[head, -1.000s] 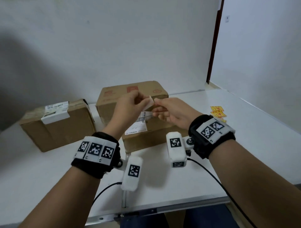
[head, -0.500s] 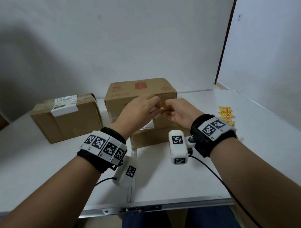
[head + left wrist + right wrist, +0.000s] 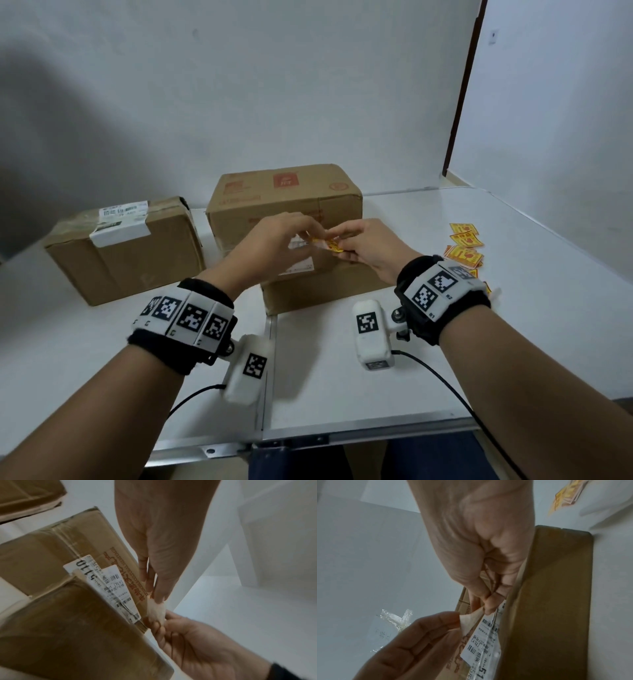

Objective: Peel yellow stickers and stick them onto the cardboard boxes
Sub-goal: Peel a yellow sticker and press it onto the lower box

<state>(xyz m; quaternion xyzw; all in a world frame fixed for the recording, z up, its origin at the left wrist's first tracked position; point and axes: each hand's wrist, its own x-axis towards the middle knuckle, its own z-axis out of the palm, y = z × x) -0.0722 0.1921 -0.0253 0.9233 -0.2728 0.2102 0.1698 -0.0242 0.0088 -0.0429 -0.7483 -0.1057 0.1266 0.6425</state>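
Yellow sticker [image 3: 331, 245] sits pinched between left hand [image 3: 274, 245] and right hand [image 3: 368, 245], fingertips of both nipping its edges, just above the box [image 3: 284, 192]; more stickers [image 3: 464, 245] lie right of the right hand.

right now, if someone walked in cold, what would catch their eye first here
The two hands meeting mid-table: the left hand and right hand pinch a yellow sticker between them, pulling it from its white backing. Behind them stand stacked cardboard boxes, with another box to the left. A loose pile of yellow stickers lies on the white table at right.
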